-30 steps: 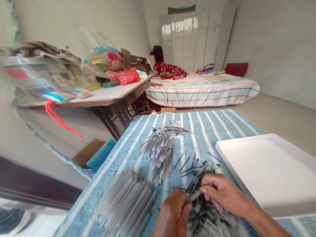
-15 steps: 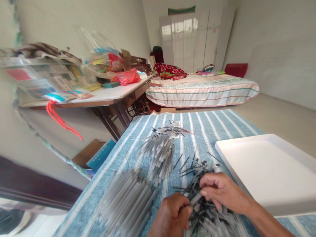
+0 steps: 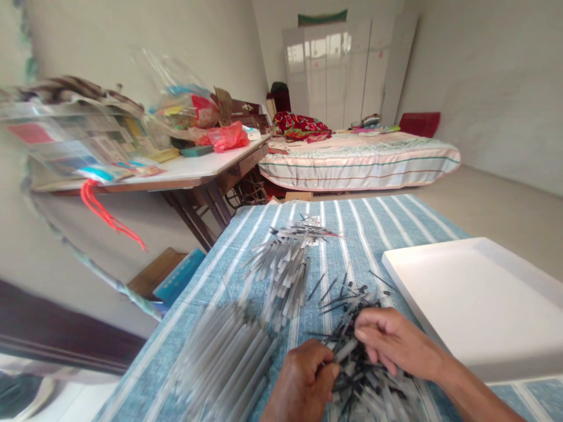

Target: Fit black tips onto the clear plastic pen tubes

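Note:
Over a loose pile of small black and clear plastic pieces [image 3: 369, 378], both hands are closed on one short translucent grey tube [image 3: 346, 350]. My left hand [image 3: 305, 375] pinches its near end between thumb and fingers. At the far end, my right hand [image 3: 389, 337] has thumb and fingertips pressed together around it; what else those fingertips may hold is hidden. To the left of my left hand lies a thick bundle of long grey translucent tubes [image 3: 229, 357], side by side. Beyond it is a second heap of thinner tubes [image 3: 288, 278], with thin dark sticks at its far end.
A shallow white tray [image 3: 479, 305] stands on the right of the table with the blue striped cloth [image 3: 352, 220]. At the left, a side table [image 3: 193, 170] carries bags and boxes. A bed [image 3: 360, 161] and a white wardrobe [image 3: 338, 76] are farther back.
Both hands stay at nearly the same place over the pile. The fingers have shifted slightly, and the tube between them shows a little lower.

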A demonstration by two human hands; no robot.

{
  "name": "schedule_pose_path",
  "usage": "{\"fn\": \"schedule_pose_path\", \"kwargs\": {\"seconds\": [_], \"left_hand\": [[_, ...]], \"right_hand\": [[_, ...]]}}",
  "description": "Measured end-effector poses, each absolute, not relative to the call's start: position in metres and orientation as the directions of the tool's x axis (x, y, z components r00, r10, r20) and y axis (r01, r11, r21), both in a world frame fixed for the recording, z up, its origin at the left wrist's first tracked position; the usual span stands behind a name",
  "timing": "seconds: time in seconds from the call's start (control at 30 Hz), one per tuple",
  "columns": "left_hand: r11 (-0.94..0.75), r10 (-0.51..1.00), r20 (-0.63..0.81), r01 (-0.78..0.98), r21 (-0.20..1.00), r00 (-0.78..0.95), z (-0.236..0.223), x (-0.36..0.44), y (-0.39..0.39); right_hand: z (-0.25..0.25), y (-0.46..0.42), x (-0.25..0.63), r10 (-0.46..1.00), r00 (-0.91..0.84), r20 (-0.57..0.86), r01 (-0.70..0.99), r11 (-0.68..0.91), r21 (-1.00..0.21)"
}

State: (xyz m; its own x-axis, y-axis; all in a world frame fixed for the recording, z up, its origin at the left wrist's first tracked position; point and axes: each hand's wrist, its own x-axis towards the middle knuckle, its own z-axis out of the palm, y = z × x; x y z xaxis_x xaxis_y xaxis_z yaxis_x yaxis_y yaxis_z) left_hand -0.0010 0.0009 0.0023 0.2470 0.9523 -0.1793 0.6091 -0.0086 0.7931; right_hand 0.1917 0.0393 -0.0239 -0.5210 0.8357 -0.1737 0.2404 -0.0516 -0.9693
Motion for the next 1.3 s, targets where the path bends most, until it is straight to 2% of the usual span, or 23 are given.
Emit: {"fn": "schedule_pose_path", "kwargs": {"seconds": [0.07, 0.2, 0.33, 0.47, 0.6, 0.7, 0.9, 1.3], "left_hand": [[-0.001, 0.954, -0.182, 0.609, 0.793, 0.239, 0.004, -0.001, 0.001], [0.019, 0.956, -0.188, 0.594, 0.804, 0.223, -0.002, -0.001, 0.004], [0.042, 0.957, -0.196, 0.562, 0.826, 0.216, -0.010, -0.002, 0.006], [0.025, 0.963, -0.170, 0.556, 0.831, 0.210, -0.010, -0.001, 0.005], [0.045, 0.961, -0.185, 0.545, 0.837, 0.204, 0.000, 0.001, 0.002], [0.033, 0.961, -0.180, 0.560, 0.828, 0.210, 0.002, 0.002, 0.002], [0.057, 0.958, -0.199, 0.543, 0.838, 0.206, -0.012, 0.000, 0.005], [0.032, 0.958, -0.189, 0.573, 0.819, 0.218, 0.004, 0.003, 0.001]], "right_hand": [[-0.024, 0.039, 0.192, 0.838, -0.516, -0.176, 0.261, -0.042, -0.965], [-0.025, 0.040, 0.192, 0.816, -0.545, -0.193, 0.165, -0.122, -0.979], [-0.025, 0.040, 0.192, 0.837, -0.512, -0.194, 0.237, -0.080, -0.968], [-0.025, 0.040, 0.191, 0.807, -0.549, -0.217, 0.175, -0.143, -0.974], [-0.026, 0.039, 0.190, 0.828, -0.516, -0.221, 0.242, -0.106, -0.964], [-0.027, 0.039, 0.190, 0.819, -0.528, -0.225, 0.217, -0.126, -0.968], [-0.027, 0.040, 0.190, 0.830, -0.503, -0.241, 0.253, -0.125, -0.959], [-0.029, 0.042, 0.188, 0.829, -0.508, -0.234, 0.179, -0.164, -0.970]]}}
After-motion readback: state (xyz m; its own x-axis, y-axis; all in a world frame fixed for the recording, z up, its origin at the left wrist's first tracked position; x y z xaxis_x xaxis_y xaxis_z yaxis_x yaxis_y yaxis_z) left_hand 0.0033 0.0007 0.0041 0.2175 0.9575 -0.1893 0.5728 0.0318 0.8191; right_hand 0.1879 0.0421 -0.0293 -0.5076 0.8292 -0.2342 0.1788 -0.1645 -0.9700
